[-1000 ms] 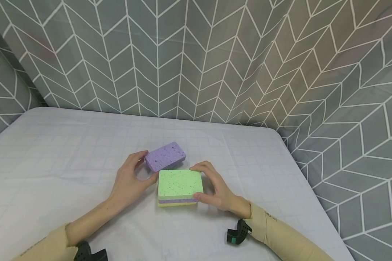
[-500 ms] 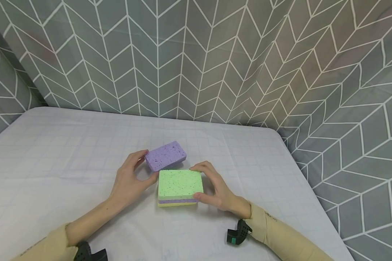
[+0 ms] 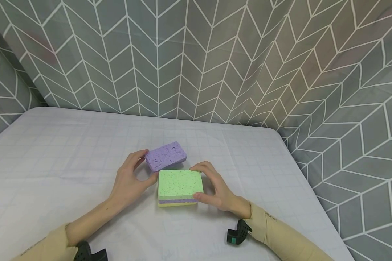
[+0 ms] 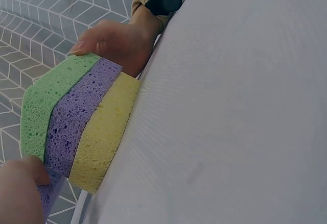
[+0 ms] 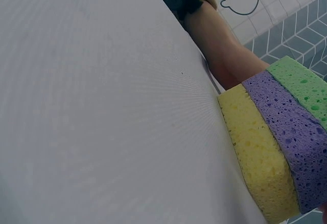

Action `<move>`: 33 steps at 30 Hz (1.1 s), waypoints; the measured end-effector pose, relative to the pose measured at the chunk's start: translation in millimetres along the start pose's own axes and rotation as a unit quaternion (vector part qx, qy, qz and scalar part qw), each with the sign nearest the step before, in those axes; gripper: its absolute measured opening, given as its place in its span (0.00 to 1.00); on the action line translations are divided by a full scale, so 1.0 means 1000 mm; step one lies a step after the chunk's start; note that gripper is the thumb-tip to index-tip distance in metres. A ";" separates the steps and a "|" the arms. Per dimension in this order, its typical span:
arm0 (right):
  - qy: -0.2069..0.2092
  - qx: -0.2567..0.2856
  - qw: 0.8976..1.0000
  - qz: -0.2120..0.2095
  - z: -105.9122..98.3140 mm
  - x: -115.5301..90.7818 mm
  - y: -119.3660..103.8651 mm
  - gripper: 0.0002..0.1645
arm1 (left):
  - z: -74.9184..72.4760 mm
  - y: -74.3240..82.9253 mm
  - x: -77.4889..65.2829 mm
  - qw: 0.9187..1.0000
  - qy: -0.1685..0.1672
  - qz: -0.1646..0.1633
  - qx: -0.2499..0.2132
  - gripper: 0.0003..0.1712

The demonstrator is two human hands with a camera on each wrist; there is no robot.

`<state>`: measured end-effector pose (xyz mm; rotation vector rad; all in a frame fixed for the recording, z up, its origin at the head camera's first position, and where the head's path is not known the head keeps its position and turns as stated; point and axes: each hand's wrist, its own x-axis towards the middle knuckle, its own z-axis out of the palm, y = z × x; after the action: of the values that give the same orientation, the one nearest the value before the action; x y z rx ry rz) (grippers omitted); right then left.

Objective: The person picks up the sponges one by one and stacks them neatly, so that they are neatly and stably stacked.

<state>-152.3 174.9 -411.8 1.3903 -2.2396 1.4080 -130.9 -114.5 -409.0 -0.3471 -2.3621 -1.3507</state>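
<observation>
A stack of three sponges rests on the white-covered table: green point(image 3: 180, 183) on top, a purple sponge point(image 4: 84, 114) in the middle and a yellow sponge point(image 4: 104, 134) at the bottom. Behind its back left corner, a second purple sponge point(image 3: 166, 156) sits at a slant. My left hand point(image 3: 130, 179) holds this slanted sponge at its left end, fingers at the far side and thumb by the stack's corner. On the stack's right side, my right hand point(image 3: 216, 190) grips the green sponge, thumb at the front edge and fingers at the back edge.
The white tablecloth point(image 3: 85, 145) spreads around the sponges, its far edge meeting a grey curtain point(image 3: 170, 61) with white chevron lines. More of this patterned cloth hangs along the right side. Black wrist cameras point(image 3: 239, 232) sit below both hands.
The slanted purple sponge has edged very slightly to the right. Both hands and the three-sponge stack have kept their places.
</observation>
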 end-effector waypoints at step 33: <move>-0.003 0.002 1.000 0.010 0.000 0.001 -0.002 0.37 | 0.001 0.000 -0.001 0.999 0.023 0.022 -0.028 0.41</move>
<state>-151.2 174.7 -410.1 1.3774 -2.2625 1.4166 -130.4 -113.9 -410.0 -0.3774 -2.2705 -1.3916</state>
